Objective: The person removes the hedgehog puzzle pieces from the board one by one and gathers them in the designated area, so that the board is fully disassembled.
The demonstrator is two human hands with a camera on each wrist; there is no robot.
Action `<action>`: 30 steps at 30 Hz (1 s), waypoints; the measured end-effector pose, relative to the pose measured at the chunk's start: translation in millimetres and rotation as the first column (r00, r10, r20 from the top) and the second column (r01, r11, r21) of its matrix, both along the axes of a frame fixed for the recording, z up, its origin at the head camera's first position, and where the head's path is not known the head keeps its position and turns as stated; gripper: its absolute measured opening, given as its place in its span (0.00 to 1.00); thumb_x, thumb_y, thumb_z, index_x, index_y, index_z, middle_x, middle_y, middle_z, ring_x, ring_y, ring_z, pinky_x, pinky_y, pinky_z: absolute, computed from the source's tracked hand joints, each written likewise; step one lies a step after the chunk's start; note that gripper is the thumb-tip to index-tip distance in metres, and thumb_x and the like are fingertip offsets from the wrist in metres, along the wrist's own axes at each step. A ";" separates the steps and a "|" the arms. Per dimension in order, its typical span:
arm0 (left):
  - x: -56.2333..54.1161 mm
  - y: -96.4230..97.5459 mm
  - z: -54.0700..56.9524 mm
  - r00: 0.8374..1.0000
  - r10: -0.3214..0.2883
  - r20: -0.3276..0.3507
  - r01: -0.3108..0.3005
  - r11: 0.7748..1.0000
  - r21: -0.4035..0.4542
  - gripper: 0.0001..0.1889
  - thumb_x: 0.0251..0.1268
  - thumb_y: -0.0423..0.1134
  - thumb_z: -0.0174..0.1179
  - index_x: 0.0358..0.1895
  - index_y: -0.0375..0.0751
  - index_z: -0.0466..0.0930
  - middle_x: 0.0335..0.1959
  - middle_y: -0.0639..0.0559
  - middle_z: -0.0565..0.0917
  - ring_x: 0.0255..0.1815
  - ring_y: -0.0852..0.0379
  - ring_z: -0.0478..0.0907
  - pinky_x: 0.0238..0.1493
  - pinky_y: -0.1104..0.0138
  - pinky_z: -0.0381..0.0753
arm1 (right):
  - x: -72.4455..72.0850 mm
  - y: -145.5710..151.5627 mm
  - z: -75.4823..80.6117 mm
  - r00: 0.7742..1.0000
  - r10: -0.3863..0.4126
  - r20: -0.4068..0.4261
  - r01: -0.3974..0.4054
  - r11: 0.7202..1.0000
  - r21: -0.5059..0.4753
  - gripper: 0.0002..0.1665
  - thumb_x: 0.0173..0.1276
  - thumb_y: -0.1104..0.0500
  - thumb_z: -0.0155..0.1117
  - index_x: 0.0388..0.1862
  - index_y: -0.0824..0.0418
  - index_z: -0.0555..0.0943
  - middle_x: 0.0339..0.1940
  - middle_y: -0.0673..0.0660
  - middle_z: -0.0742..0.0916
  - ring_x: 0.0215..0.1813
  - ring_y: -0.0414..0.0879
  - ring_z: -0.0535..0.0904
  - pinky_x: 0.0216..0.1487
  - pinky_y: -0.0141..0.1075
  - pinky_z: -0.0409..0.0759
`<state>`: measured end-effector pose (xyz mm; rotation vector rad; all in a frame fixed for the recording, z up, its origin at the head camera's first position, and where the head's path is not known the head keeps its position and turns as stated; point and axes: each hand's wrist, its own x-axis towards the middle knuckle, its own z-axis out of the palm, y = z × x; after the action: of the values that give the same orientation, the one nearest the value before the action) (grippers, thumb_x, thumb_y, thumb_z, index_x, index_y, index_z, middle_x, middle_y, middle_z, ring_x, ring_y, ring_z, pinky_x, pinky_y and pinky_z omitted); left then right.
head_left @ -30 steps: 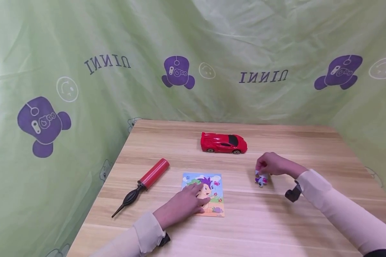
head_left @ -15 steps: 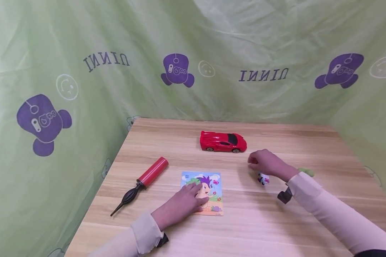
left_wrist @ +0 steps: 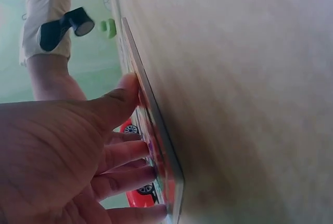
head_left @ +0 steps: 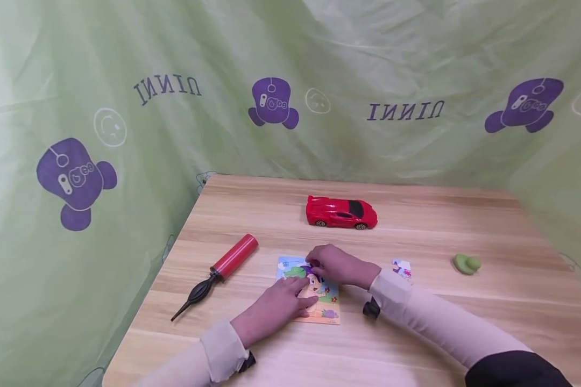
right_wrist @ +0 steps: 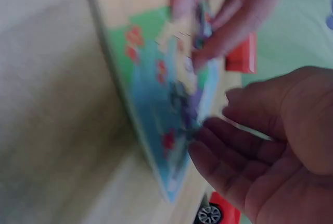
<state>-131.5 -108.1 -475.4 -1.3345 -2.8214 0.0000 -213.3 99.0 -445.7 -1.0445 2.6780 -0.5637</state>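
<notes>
A square jigsaw puzzle [head_left: 330, 306] with a cartoon animal picture lies on the wooden table. My left hand [head_left: 276, 309] rests on its lower left part with fingers spread; in the left wrist view the thumb [left_wrist: 127, 86] sits at the board's edge. Over the upper part of the puzzle is my right hand [head_left: 341, 266], fingers bent and fingertips right at the picture. In the blurred right wrist view I cannot tell whether the right fingertips [right_wrist: 200, 153] hold a piece. A loose puzzle piece [head_left: 402, 268] lies on the table to the right of the board.
A red toy car [head_left: 341, 213] stands behind the puzzle. To the left lies a hand pump [head_left: 234, 258] with a red barrel and black nozzle. A small green knobbed object [head_left: 466, 264] sits at the right. Green printed cloth [head_left: 339, 150] hangs around the table.
My right hand has left the puzzle piece on the table and moved left to the top of the puzzle, uncovering the green object. The left hand keeps its place on the board.
</notes>
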 end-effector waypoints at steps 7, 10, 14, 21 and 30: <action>-1.8 1.4 1.2 0.997 -0.021 -0.079 0.016 0.998 -0.060 0.20 0.74 0.56 0.53 0.66 0.67 0.77 0.69 0.48 0.77 0.67 0.51 0.77 0.62 0.59 0.82 | 5.6 -5.2 -4.3 0.999 -0.034 -0.020 0.034 0.999 0.004 0.18 0.67 0.63 0.68 0.55 0.67 0.84 0.47 0.60 0.89 0.45 0.47 0.83 0.55 0.44 0.85; -1.3 2.7 3.5 0.998 -0.011 -0.065 0.006 0.997 -0.076 0.20 0.74 0.56 0.54 0.66 0.67 0.77 0.70 0.48 0.77 0.67 0.51 0.77 0.61 0.59 0.83 | 3.4 -9.0 -4.9 0.999 -0.049 -0.014 0.049 0.999 0.001 0.17 0.67 0.62 0.68 0.54 0.68 0.84 0.44 0.60 0.88 0.43 0.47 0.81 0.53 0.44 0.84; -0.8 5.2 5.7 0.999 -0.001 -0.049 -0.003 0.997 -0.073 0.20 0.72 0.55 0.55 0.65 0.65 0.79 0.69 0.48 0.77 0.67 0.50 0.78 0.57 0.59 0.85 | -1.7 -15.8 -7.1 0.992 -0.118 0.035 0.118 0.993 0.003 0.16 0.68 0.59 0.68 0.51 0.68 0.84 0.40 0.59 0.86 0.38 0.45 0.77 0.47 0.43 0.82; -2.0 7.6 5.4 0.998 -0.005 -0.061 0.001 0.998 -0.061 0.20 0.71 0.55 0.56 0.63 0.64 0.81 0.68 0.48 0.79 0.66 0.47 0.79 0.60 0.59 0.83 | -4.2 -23.8 -5.3 0.972 -0.220 0.086 0.222 0.975 -0.021 0.08 0.68 0.57 0.68 0.39 0.62 0.85 0.32 0.54 0.83 0.35 0.43 0.75 0.40 0.37 0.77; -0.7 8.9 8.7 0.999 -0.007 -0.032 0.003 0.994 -0.114 0.20 0.72 0.54 0.57 0.64 0.65 0.79 0.68 0.50 0.79 0.64 0.50 0.80 0.55 0.62 0.86 | -5.7 -20.4 3.4 0.930 -0.318 0.187 0.329 0.944 -0.030 0.07 0.67 0.57 0.71 0.29 0.55 0.83 0.23 0.50 0.82 0.24 0.42 0.76 0.25 0.30 0.73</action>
<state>-132.3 -99.2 -466.7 -1.3494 -2.8302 0.1832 -219.0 78.6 -442.3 -0.5317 2.6975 -0.7636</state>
